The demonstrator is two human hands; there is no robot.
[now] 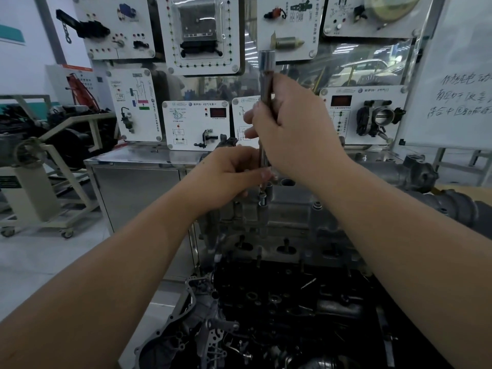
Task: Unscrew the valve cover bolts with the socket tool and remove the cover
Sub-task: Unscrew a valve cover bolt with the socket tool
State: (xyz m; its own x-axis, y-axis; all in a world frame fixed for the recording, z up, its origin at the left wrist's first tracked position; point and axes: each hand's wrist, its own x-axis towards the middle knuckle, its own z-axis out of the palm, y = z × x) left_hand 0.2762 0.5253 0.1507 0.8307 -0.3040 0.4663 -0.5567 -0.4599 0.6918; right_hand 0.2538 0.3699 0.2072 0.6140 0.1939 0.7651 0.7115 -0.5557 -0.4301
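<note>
Head view, hands at centre. Right hand (294, 123) wrapped around upper shaft of socket tool (266, 102), fingers curled round it; tool upright, tilted slightly, socket end (267, 57) uppermost and clear of the fist. Left hand (229, 174) gripping lower part of the same shaft, fingers curled, thumb side toward the right hand; the two hands just beside each other. Middle of the shaft hidden inside both fists; lower tip only partly visible below the left hand, directly above a bolt (262, 201) standing on the far edge of the valve cover (290, 209). Contact between tip and bolt not discernible. Valve cover grey metal, seated on the engine (279, 302), far side partly screened by the hands and forearms. Second bolt head (317, 206) visible toward the right edge of the cover. Near part of the engine dark and poorly lit; small parts in its recesses too dim to identify. Bottom of the engine cut off by the lower frame edge. Steel cabinet (138, 187) behind the engine on the left. Row of white training panels (195, 123) behind the hands, partly blocked by them. Whiteboard (458, 97) with handwriting cut off at the right edge. Cream wheeled stand (40, 209) cut off at the left edge.
</note>
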